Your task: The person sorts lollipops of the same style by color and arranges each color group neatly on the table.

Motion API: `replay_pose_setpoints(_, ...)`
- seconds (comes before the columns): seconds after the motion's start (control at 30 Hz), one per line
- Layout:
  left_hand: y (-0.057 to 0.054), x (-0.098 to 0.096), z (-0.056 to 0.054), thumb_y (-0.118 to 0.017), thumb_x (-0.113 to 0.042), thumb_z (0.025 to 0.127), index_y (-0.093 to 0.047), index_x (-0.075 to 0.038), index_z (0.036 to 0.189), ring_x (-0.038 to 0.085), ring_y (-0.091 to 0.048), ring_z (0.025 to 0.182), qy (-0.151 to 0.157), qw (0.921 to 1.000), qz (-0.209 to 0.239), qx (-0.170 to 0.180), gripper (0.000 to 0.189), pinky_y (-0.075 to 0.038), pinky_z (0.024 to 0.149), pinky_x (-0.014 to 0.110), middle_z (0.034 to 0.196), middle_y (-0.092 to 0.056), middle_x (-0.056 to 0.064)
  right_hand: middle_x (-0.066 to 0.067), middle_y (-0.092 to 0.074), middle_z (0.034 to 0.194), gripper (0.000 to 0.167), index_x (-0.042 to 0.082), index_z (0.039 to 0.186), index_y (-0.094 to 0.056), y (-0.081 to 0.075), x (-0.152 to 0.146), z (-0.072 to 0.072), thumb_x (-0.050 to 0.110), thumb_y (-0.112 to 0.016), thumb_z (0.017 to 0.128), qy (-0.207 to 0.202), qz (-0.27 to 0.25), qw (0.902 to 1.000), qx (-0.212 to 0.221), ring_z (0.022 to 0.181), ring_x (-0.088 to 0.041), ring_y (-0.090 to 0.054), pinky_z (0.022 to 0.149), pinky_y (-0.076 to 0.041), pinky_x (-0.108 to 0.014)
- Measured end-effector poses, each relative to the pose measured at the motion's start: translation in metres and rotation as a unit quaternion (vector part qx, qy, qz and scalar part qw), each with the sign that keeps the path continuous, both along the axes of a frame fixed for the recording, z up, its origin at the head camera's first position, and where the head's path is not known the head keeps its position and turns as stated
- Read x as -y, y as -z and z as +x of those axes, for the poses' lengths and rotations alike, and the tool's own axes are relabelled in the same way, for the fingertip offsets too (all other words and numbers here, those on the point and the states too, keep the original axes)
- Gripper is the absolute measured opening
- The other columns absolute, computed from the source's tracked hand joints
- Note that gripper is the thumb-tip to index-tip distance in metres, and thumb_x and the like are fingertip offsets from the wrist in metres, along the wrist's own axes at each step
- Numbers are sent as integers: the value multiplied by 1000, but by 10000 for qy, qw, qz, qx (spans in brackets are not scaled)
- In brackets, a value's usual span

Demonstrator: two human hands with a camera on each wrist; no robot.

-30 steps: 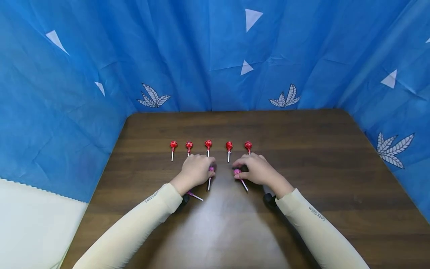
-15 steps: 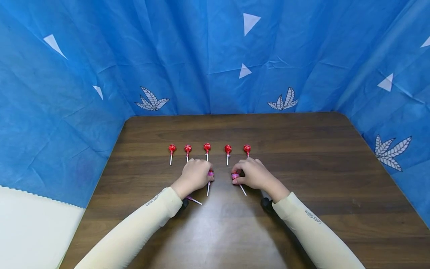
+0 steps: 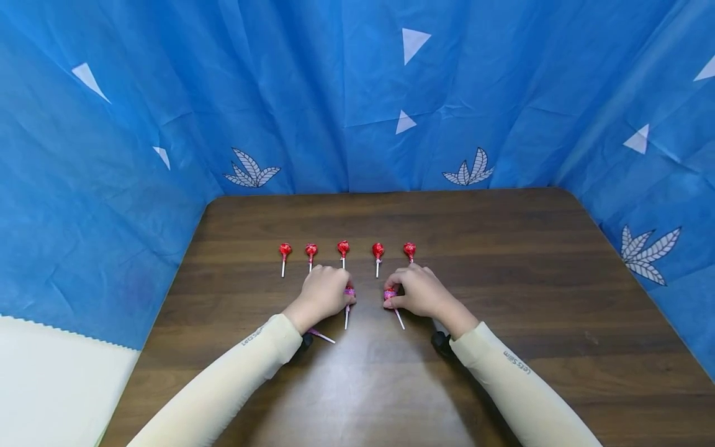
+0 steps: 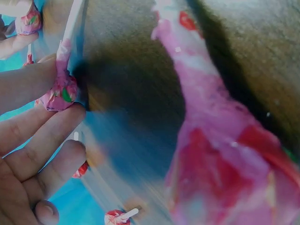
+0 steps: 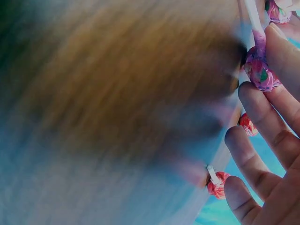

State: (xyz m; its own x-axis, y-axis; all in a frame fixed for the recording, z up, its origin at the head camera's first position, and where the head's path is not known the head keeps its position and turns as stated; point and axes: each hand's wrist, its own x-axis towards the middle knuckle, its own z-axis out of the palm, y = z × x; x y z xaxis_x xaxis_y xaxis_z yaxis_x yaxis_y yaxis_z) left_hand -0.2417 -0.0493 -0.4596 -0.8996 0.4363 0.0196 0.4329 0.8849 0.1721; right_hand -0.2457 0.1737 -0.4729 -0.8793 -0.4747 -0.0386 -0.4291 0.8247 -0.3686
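My left hand (image 3: 321, 292) pinches the head of a pink-purple wrapped lollipop (image 4: 60, 93) between thumb and fingers. Its white stick points towards me, low over the table. Facing it, my right hand (image 3: 421, 290) holds a similar pink-purple lollipop (image 5: 261, 70) by its wrapped head, the stick slanting towards the near right. Under my left wrist lies another purple lollipop (image 3: 321, 336), its head hidden in the head view but large and blurred in the left wrist view. Beyond both hands runs a row of red lollipops, from the leftmost one (image 3: 285, 249) to the rightmost one (image 3: 409, 249).
The dark wooden table (image 3: 503, 248) extends on both sides of the hands. A blue patterned curtain (image 3: 313, 93) hangs along its back and sides. A white surface (image 3: 56, 372) shows at the left. Dark straps with cameras sit at both wrists.
The right fingers have closed on their lollipop, and its stick has swung slightly left, more upright in the view. The left hand has barely moved. The head view has tilted up a little.
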Motion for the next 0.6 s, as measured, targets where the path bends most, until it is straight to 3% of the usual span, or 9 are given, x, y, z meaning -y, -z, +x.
replay_pose_setpoints(0.6,5,2,1,-83,-36,78,-65,-19,67,19,-60,62,-47,9998,102,-180,27,-45,71,42,58,-59,-7,15,-64,82,21,27,87,-73,2,-1,-2,41,-85,75,-56,-62,10000,29,79,-10,-52,82,-42,-40)
